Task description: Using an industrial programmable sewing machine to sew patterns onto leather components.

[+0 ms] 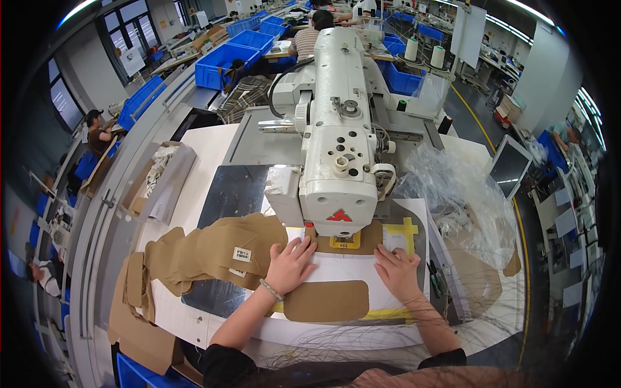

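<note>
A white industrial sewing machine [337, 142] stands in front of me. Beneath its head, a brown fabric piece [370, 239] lies on a white template sheet [336, 268] with yellow tape along its edges. My left hand [291, 264] rests fingers outstretched at the piece's left end. At the opposite end, the fingers of my right hand [396, 270] lie flat on its lower right edge. A small yellow plate [345, 242] sits over the piece, below the head, which hides its far part. Nearer to me lies a separate rounded brown fabric piece [326, 301], beside my left wrist.
An overlapping pile of brown fabric pieces [207, 252] with white labels spreads left of my left hand. Farther left stands a grey box [169, 184]. On the right are clear plastic wrapping [453, 187], dark-handled snips [434, 279] and a screen [509, 165]. Blue bins [223, 63] stand behind.
</note>
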### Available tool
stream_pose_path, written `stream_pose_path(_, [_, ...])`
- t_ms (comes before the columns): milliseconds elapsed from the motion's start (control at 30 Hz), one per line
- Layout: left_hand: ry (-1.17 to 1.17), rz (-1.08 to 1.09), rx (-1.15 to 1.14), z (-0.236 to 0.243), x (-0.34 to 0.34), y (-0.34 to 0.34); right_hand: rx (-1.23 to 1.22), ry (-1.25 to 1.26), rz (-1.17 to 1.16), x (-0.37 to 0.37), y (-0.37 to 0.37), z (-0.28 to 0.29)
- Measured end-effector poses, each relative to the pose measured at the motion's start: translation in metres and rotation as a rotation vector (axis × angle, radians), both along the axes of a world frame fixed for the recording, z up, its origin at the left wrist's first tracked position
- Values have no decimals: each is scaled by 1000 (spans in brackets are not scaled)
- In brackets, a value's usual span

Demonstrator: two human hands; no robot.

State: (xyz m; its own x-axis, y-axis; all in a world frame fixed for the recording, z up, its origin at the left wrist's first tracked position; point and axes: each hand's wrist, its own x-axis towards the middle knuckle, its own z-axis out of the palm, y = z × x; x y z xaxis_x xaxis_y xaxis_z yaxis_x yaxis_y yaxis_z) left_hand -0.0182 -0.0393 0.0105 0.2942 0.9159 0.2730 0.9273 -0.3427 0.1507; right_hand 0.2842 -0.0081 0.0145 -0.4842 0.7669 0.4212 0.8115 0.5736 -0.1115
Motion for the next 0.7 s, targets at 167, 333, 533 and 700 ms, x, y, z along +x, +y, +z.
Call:
stream_pose_path(167, [13,13,14,-1,1,-1,-7,24,16,1,0,1])
stream_pose_path(333, [29,8,39,-1,1,-3,-15,28,24,1,-1,3])
stream_pose_path(533, [27,7,32,0,1,-3,-18,31,26,1,-1,2])
stream_pose_path(700, [34,9,38,-2,0,-3,-25,32,19,1,-2,2])
